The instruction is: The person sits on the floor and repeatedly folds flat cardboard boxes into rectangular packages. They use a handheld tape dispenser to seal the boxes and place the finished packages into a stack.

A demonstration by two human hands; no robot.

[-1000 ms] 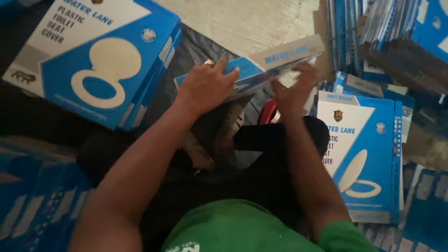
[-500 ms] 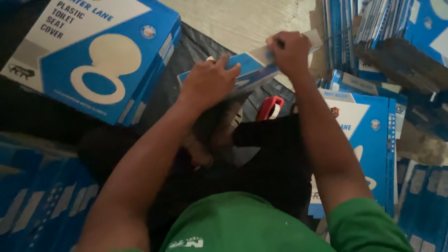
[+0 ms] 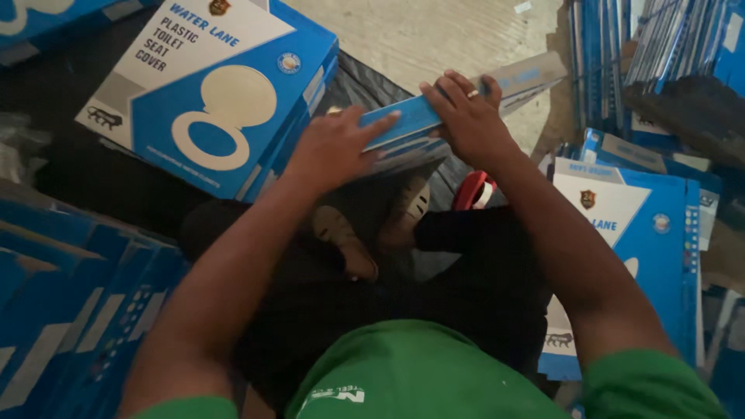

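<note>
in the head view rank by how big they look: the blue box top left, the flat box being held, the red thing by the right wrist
1. Blue box, largest.
2. Flat box under the left hand and right hand; seen edge-on, so its real size is unsure.
3. Red thing, smallest, partly hidden.

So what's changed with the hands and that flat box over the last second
The right hand slid from the flat blue box's near right edge up along its top and now presses down near the middle. The left hand kept its place, flat on the box's left end, fingers reaching a little further over it. The big blue box on the left and the red item below stayed put.
</note>
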